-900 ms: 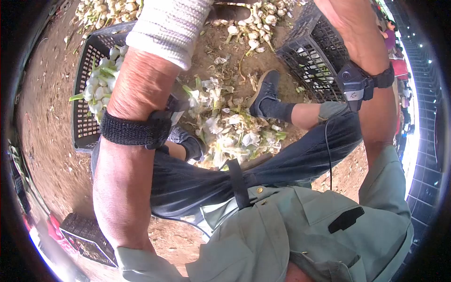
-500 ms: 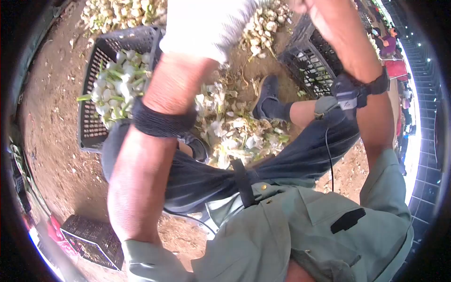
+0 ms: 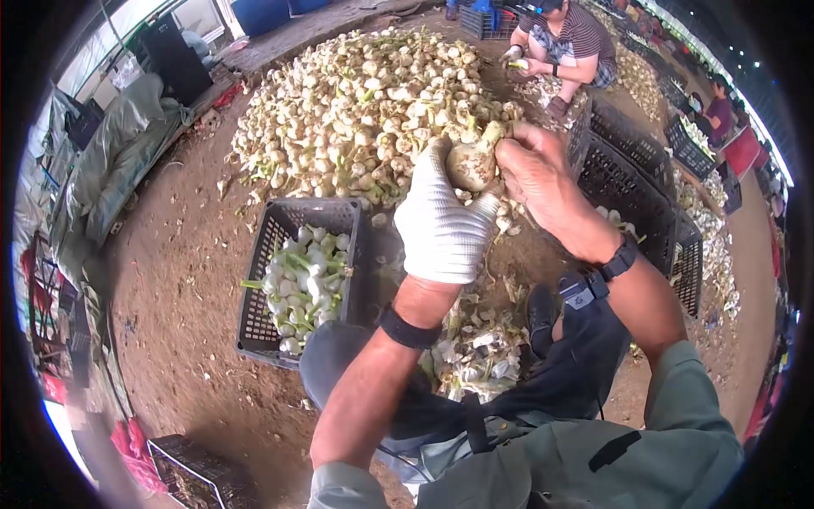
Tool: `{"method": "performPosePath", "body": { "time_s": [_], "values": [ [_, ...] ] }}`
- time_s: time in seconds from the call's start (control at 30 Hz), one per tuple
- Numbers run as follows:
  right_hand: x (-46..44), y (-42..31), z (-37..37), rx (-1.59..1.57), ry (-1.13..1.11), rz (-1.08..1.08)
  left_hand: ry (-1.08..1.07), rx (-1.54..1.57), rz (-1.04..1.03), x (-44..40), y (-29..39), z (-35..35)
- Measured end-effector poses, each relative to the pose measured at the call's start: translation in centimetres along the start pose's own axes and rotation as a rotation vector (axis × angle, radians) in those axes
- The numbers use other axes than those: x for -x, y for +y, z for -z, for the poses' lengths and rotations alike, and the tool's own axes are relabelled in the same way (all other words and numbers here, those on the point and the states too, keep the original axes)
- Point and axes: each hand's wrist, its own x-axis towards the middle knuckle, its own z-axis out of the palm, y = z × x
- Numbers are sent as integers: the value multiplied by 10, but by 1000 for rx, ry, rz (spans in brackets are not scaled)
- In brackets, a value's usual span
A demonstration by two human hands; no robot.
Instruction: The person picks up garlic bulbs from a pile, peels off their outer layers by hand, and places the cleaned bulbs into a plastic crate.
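Observation:
My left hand [image 3: 448, 222], in a white knit glove, is wrapped round a garlic bulb [image 3: 471, 165] with brownish outer skin. Bare and on the bulb's right side, my right hand [image 3: 543, 180] has its fingers pinched at the bulb's stem or skin; exactly what they grip is hard to make out. Just beyond both hands rises a large heap of garlic bulbs [image 3: 356, 110]. Peeled white bulbs with green stems [image 3: 309, 276] lie in a black crate [image 3: 254, 316] left of my left hand. Below the hands, loose peelings [image 3: 483, 360] cover the ground between my feet.
Black crates [image 3: 623, 182] stand on the right, one with some bulbs. A co-worker [image 3: 577, 42] crouches at the upper right, holding a bulb; another person [image 3: 719, 110] sits farther right. A small dark crate [image 3: 199, 475] is at the lower left, and grey-green sheeting [image 3: 119, 161] at the left.
The view has tilted up, bringing the heap and both hands into sight. My hands, earlier at or past the top edge, now show together at the garlic bulb.

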Motion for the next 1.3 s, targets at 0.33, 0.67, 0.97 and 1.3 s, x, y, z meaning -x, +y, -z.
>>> {"method": "performPosePath", "body": {
  "time_s": [0.33, 0.67, 0.97, 1.3],
  "values": [
    [-2, 4, 42, -149, 101, -52, -416, 899, 397, -13, 3, -18],
    [4, 16, 40, 512, 47, 253, -268, 736, 168, -11, -37, -48],
    [-13, 34, 54, 340, 51, 189, -385, 863, 213, -22, -53, -60],
    [-16, 23, 64, -246, -34, -135, -448, 1170, 465, -29, -36, -74]
  ]
}}
